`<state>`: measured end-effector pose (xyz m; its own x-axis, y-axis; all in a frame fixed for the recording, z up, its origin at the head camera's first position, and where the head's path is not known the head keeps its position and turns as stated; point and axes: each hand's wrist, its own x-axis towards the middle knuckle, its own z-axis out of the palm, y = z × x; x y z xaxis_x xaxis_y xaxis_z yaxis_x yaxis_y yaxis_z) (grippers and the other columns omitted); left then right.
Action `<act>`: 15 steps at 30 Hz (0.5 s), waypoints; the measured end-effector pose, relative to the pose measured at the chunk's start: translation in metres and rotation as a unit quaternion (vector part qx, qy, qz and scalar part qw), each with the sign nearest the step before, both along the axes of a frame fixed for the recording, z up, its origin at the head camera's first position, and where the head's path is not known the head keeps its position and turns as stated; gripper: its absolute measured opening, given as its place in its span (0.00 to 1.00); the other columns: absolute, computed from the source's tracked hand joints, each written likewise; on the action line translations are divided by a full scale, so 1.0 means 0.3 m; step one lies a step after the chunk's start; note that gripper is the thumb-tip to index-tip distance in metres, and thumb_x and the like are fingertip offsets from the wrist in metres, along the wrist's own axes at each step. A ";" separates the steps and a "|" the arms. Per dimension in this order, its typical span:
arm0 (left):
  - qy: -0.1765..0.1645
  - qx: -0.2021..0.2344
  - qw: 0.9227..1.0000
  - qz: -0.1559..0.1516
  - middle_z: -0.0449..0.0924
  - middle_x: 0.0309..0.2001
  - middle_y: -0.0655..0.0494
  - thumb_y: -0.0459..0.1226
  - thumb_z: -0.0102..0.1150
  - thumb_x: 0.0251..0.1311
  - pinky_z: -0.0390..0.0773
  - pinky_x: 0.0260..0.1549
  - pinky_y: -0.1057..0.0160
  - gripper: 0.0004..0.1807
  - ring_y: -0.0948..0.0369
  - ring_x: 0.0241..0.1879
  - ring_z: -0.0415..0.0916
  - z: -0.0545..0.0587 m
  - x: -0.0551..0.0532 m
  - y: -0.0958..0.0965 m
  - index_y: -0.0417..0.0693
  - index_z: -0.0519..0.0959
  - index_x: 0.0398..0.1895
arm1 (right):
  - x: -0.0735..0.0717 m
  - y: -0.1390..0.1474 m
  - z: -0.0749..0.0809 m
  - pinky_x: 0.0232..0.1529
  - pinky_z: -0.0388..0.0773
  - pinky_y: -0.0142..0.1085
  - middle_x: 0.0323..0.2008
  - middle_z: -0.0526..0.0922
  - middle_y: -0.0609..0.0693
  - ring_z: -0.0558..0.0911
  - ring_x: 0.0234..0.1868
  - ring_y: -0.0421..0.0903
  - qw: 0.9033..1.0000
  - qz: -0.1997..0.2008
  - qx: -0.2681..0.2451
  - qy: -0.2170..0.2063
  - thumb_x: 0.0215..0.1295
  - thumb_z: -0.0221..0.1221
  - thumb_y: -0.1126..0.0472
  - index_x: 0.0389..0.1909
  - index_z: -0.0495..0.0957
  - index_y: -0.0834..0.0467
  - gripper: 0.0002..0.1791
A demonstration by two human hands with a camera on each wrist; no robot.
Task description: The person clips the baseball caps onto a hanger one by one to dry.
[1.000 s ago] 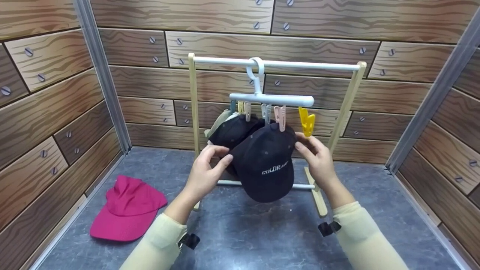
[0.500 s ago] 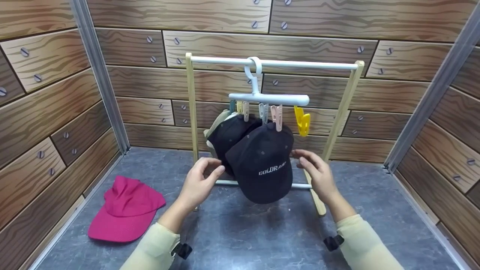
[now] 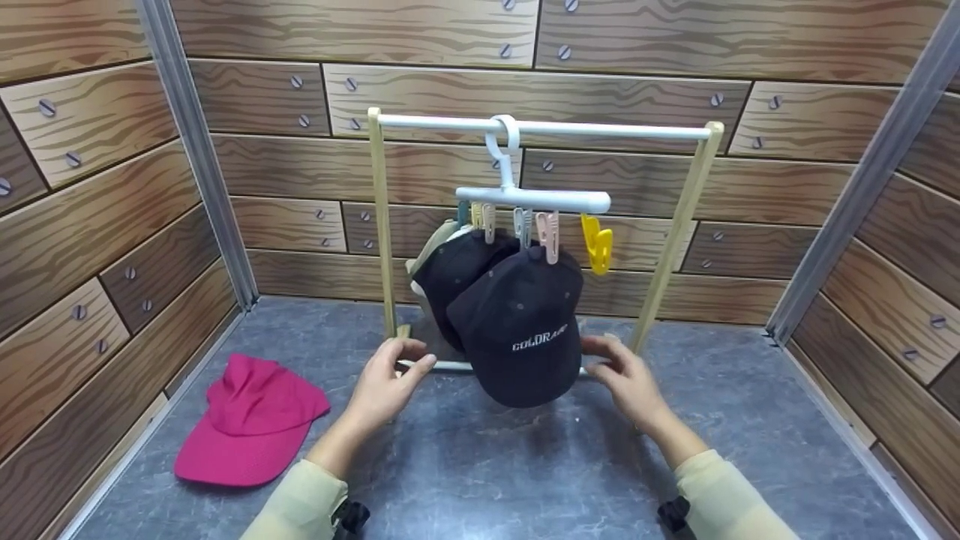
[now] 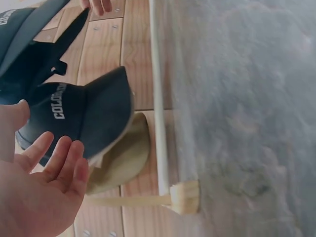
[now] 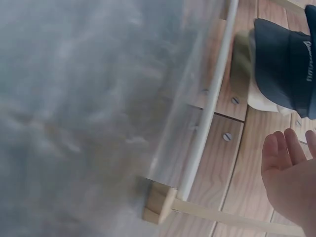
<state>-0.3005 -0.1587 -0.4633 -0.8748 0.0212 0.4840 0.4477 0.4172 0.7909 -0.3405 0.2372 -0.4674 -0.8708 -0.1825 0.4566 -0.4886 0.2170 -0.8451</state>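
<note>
A black cap with white lettering (image 3: pixel 536 322) hangs from a pink clothespin (image 3: pixel 550 238) and a grey one on a white hanger (image 3: pixel 540 199). Behind it hang a second black cap (image 3: pixel 465 262) and an olive cap (image 4: pixel 126 158), partly hidden. My left hand (image 3: pixel 382 381), fingers loosely bent, stays apart to the left of the front cap's brim and holds nothing. On the other side, my right hand (image 3: pixel 628 384) is near the brim's right edge, fingers relaxed and nothing in them. A yellow clothespin (image 3: pixel 598 246) hangs with no cap at the hanger's right end.
The hanger hooks over the top bar of a small rack (image 3: pixel 615 131) with wooden legs and a lower white bar (image 5: pixel 207 118). A crumpled magenta cap (image 3: pixel 251 420) lies on the grey table (image 3: pixel 480 480) at the left. Wood-patterned walls (image 3: pixel 450 90) enclose the table.
Both hands have come away from the caps and moved down; the left has also drifted left. The caps keep hanging, and the hanger's right end has swung slightly left.
</note>
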 end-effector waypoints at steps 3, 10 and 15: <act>-0.021 0.001 1.000 0.000 0.86 0.51 0.47 0.43 0.72 0.75 0.84 0.56 0.45 0.16 0.48 0.53 0.85 -0.019 -0.003 -0.008 0.41 0.85 0.54 | 0.006 0.005 -0.022 0.63 0.81 0.36 0.64 0.84 0.65 0.83 0.64 0.49 0.999 0.010 0.035 -0.020 0.72 0.65 0.74 0.70 0.77 0.72 0.26; -0.055 -0.020 0.998 0.013 0.84 0.53 0.42 0.46 0.74 0.73 0.78 0.61 0.39 0.21 0.44 0.57 0.81 -0.039 0.001 -0.027 0.40 0.84 0.56 | 0.026 0.010 -0.046 0.68 0.80 0.57 0.65 0.84 0.67 0.84 0.64 0.66 0.989 0.041 0.131 -0.053 0.72 0.68 0.64 0.73 0.75 0.69 0.31; -0.075 -0.045 0.996 0.024 0.83 0.57 0.47 0.50 0.74 0.72 0.76 0.65 0.40 0.25 0.46 0.61 0.79 -0.022 0.018 -0.041 0.42 0.84 0.59 | 0.036 -0.005 -0.052 0.70 0.77 0.63 0.67 0.83 0.64 0.81 0.69 0.65 0.981 0.061 0.176 -0.052 0.68 0.69 0.62 0.72 0.76 0.66 0.32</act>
